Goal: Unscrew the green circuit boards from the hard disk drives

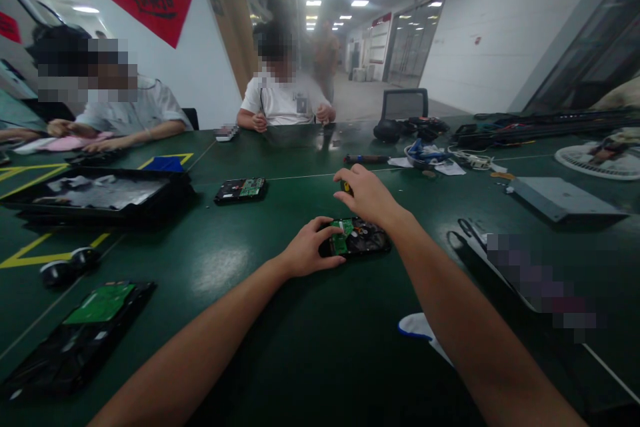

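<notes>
A black hard drive (pixel 373 241) with a green circuit board lies flat on the dark green table in front of me. My left hand (pixel 313 247) grips its left end, thumb at the near edge and fingers over the board. Above the drive's far edge, my right hand (pixel 367 195) is curled around a screwdriver (pixel 346 187). Only a bit of its black and yellow handle shows; the shaft and tip are hidden or too dark to make out. Another hard drive (pixel 241 190) with its board facing up lies farther back on the left.
At the near left lies a larger black unit with a green board (pixel 100 303). Behind it stands a black tray (pixel 100 193). On the right are a grey metal box (pixel 565 199), a white-and-blue cloth item (pixel 417 325) and cables (pixel 470 159). Two people sit across the table.
</notes>
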`<control>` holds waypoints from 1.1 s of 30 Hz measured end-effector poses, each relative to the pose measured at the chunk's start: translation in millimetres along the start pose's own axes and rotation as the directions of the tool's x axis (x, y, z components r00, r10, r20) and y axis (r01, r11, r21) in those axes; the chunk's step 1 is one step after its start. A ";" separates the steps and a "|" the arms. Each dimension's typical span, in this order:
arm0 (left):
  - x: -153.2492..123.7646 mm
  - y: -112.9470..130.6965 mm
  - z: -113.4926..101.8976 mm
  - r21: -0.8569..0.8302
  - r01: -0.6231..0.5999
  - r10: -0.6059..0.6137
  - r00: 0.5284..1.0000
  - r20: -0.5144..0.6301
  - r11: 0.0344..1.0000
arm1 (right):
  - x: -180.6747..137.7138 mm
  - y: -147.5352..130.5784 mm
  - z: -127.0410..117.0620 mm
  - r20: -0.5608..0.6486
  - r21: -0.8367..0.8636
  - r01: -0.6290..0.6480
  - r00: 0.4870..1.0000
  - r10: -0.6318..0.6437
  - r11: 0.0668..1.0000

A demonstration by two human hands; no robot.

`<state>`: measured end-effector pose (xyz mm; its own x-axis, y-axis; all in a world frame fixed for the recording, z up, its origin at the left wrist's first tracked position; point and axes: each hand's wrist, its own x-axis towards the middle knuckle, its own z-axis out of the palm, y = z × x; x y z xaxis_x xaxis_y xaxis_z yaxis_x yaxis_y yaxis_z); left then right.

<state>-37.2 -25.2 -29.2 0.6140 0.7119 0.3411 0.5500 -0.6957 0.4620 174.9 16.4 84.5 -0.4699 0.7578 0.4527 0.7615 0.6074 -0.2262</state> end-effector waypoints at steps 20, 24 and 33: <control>0.6 0.7 -1.9 -0.001 0.006 -0.006 1.000 0.017 1.000 | -6.5 12.4 6.9 -0.163 -0.091 -0.183 0.972 0.166 0.979; 0.6 1.3 -2.4 -0.003 0.004 -0.004 1.000 0.015 1.000 | -7.4 6.6 3.6 -0.132 -0.164 -0.190 0.977 0.169 0.968; -0.2 0.6 -2.6 -0.002 -0.012 0.012 1.000 0.011 1.000 | -5.1 -0.8 -11.6 0.041 -0.016 -0.134 0.990 0.135 0.991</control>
<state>-38.5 -25.5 -26.9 0.6262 0.7027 0.3377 0.5419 -0.7037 0.4595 181.8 9.4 92.4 -0.3810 0.8418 0.3823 0.8247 0.4964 -0.2711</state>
